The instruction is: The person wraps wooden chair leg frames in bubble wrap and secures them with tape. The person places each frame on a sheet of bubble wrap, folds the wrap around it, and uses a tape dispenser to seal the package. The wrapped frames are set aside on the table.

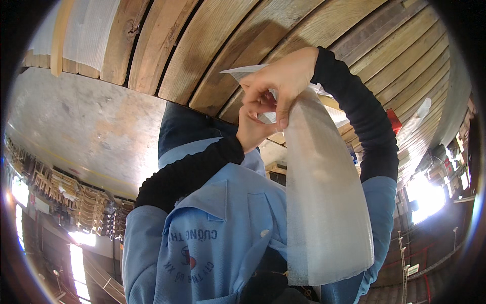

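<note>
A long strip of thin white foam sheet (326,192) hangs down in front of my blue shirt, and its upper end is bunched between my hands. My right hand (283,81), wrist bent over from above, pinches this end between thumb and fingers. A pointed corner of the white sheet (242,71) sticks out past its knuckles. Just below, my left hand (253,129) has its fingers curled against the right ones, with its thumb tip at the sheet's edge. The fingers partly hide one another, so the exact grip is obscured.
Wooden slats (212,50) form a wide surface with dark gaps beyond my hands. More white sheeting (88,33) covers slats at the far left. A red object (393,120) lies at right. Concrete floor (86,121) spreads at left, with rows of wooden pieces (76,195) beyond.
</note>
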Tool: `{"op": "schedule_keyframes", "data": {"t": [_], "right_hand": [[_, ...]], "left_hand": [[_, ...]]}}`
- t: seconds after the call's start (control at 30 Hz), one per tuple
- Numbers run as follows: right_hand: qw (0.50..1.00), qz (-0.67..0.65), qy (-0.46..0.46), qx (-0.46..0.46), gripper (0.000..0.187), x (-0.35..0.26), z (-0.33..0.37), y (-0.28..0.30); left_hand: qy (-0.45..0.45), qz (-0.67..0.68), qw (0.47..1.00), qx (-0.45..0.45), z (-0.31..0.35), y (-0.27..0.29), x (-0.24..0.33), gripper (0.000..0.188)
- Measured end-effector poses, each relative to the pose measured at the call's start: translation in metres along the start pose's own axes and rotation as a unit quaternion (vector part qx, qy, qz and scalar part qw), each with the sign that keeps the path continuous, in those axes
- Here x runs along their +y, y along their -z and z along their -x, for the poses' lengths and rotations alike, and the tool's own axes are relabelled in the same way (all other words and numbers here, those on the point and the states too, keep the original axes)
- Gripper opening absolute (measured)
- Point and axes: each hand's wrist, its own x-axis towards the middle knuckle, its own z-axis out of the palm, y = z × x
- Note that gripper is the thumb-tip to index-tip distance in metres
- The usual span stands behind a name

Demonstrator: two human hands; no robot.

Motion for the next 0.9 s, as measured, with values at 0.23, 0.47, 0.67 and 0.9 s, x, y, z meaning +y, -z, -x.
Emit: {"op": "schedule_keyframes", "data": {"t": [0.23, 0.47, 0.67, 0.9], "right_hand": [[0.998, 0.032, 0.052, 0.034, 0.033, 0.011, 0.012, -0.008], [0.98, 0.104, -0.167, 0.021, 0.063, -0.026, 0.015, -0.024], [0.945, 0.238, -0.207, -0.089, 0.066, -0.056, 0.001, -0.027], [0.912, -0.197, 0.083, 0.35, 0.059, 0.002, 0.05, -0.034]], "left_hand": [[0.098, 0.061, 0.993, -0.025, 0.001, 0.007, -0.002, 0.043], [0.086, -0.147, 0.97, -0.174, -0.021, 0.051, 0.005, 0.04], [0.109, -0.433, 0.888, -0.11, -0.042, 0.113, 0.1, 0.054], [-0.269, -0.421, 0.8, -0.333, -0.057, 0.017, 0.149, 0.084]]}}
